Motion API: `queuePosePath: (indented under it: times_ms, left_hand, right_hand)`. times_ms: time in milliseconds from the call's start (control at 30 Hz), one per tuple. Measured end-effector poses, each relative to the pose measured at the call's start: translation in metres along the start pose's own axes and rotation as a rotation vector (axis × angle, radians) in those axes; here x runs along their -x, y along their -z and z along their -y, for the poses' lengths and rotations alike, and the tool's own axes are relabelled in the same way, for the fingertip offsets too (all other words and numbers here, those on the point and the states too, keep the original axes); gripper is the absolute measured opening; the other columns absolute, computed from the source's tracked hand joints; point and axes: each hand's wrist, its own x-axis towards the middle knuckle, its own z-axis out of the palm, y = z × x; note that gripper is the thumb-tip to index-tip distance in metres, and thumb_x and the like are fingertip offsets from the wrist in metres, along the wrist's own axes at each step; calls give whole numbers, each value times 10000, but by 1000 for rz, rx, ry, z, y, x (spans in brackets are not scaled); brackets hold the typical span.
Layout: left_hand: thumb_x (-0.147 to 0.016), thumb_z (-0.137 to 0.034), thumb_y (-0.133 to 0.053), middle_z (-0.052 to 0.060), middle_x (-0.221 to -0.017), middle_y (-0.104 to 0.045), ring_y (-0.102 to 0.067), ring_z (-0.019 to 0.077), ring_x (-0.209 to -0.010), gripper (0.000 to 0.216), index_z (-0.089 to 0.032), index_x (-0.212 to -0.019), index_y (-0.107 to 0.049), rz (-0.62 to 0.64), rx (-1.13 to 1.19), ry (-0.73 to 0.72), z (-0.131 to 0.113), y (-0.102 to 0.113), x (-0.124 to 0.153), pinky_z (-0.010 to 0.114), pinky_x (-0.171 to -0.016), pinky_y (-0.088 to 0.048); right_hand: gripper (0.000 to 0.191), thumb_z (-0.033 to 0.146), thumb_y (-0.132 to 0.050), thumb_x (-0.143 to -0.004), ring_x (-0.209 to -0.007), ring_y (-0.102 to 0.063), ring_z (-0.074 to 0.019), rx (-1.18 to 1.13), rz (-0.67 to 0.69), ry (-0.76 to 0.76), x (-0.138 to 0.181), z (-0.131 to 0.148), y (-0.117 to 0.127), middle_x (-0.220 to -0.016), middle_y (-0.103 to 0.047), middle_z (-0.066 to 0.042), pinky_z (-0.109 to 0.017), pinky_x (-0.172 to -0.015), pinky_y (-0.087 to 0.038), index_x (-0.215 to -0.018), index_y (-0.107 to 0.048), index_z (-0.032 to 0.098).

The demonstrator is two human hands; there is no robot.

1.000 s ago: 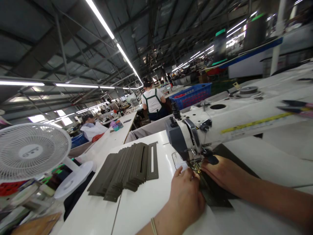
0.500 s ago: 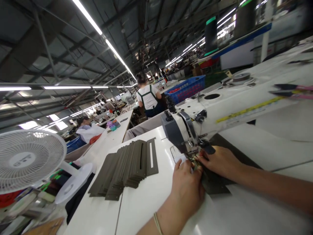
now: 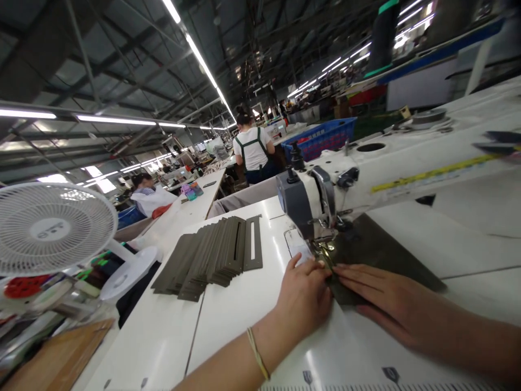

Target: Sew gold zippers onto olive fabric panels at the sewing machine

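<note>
My left hand [image 3: 303, 296] rests on the white table with its fingers curled, pinching the near edge of a dark olive fabric piece [image 3: 378, 244] just in front of the presser foot. My right hand [image 3: 382, 301] lies flat on that same piece, fingers stretched out and pointing left toward the needle. The white sewing machine's head [image 3: 313, 201] stands directly behind both hands. A fanned stack of dark slotted pieces [image 3: 211, 258] lies on the table to the left of my left hand.
A white desk fan [image 3: 52, 228] stands at the left edge, with a wooden board [image 3: 57, 358] below it. A blue basket [image 3: 321, 141] sits behind the machine. One person [image 3: 252, 152] stands with their back to me; another [image 3: 146, 198] sits further left.
Both hands have drawn back toward me from under the presser foot. My right hand has flattened out on the fabric, and more of the dark piece shows behind the needle.
</note>
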Motion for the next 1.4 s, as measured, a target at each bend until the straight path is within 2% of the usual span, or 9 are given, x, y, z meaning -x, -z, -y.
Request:
queuePosePath:
  times_ms: [133, 400, 633, 733, 867, 967, 1100, 1200, 1400]
  left_hand:
    - [-824, -49, -543, 83, -1091, -714, -654, 218, -1084, 270, -175, -1024, -674, -18, -46, -90, 1, -2, 2, 476, -1108, -432]
    - [-878, -38, -465, 91, -1048, -717, -674, 214, -1034, 291, -162, -1062, -655, -100, -97, -220, 6, 2, -8, 482, -1062, -476]
    - [-891, -70, -477, 105, -958, -693, -664, 234, -872, 236, -155, -1007, -664, -106, -120, -190, 13, 5, -18, 396, -788, -570]
    - [-896, -71, -458, 107, -927, -670, -639, 236, -835, 247, -148, -1000, -668, -111, -130, -193, 19, 3, -22, 401, -767, -567]
    - [-872, -52, -457, 99, -905, -654, -617, 228, -813, 264, -160, -947, -686, -115, -141, -161, 22, 2, -24, 391, -751, -570]
    - [-826, -50, -496, 111, -1000, -664, -631, 251, -920, 278, -163, -999, -683, -84, -130, -100, 17, 5, -18, 423, -806, -577]
    - [-842, -153, -603, 134, -1183, -666, -614, 297, -1135, 269, -161, -1108, -645, -74, -79, -63, 7, 8, -2, 547, -1023, -474]
    - [-887, -169, -608, 109, -1167, -695, -640, 259, -1130, 169, -176, -1049, -655, -53, -65, -84, 4, 6, 3, 524, -1094, -416]
    - [-889, -166, -618, 89, -1091, -726, -666, 220, -1087, 99, -179, -979, -657, -39, -61, -111, 12, 4, -5, 492, -1128, -377]
  right_hand:
    - [406, 25, -399, -839, -1051, -673, -192, 6, 18, 54, -8, -2, -2, -1129, -713, -136, -314, -915, -569, -1129, -680, 65]
    - [442, -18, -377, -770, -998, -689, -187, -38, -5, 26, -25, -7, 2, -1060, -732, -139, -293, -922, -560, -1058, -707, 41]
    - [451, -52, -357, -747, -956, -698, -184, -31, -83, 8, -34, -12, -6, -1023, -738, -144, -263, -919, -547, -1009, -714, 30]
    - [460, -65, -348, -728, -937, -697, -192, -24, -100, -12, -39, -14, -10, -1011, -735, -155, -267, -902, -556, -1000, -710, 16]
    - [429, -49, -362, -751, -854, -698, -199, -30, -55, -97, -40, -15, -13, -1002, -731, -137, -293, -784, -604, -957, -717, 77]
    - [337, 26, -422, -841, -886, -699, -207, 0, -20, -123, -34, -11, -11, -1038, -725, -142, -311, -788, -610, -1011, -708, 79]
    - [363, 26, -414, -868, -1033, -681, -212, 102, -13, -56, -19, -7, -13, -1134, -706, -159, -318, -896, -579, -1111, -683, 51]
    - [456, -49, -385, -809, -1056, -675, -189, 113, 4, -31, -9, -10, -19, -1174, -694, -134, -307, -921, -569, -1115, -693, 91]
    - [488, -59, -402, -771, -1060, -673, -177, 90, 16, -29, -10, -17, -27, -1177, -696, -119, -292, -917, -567, -1121, -695, 112]
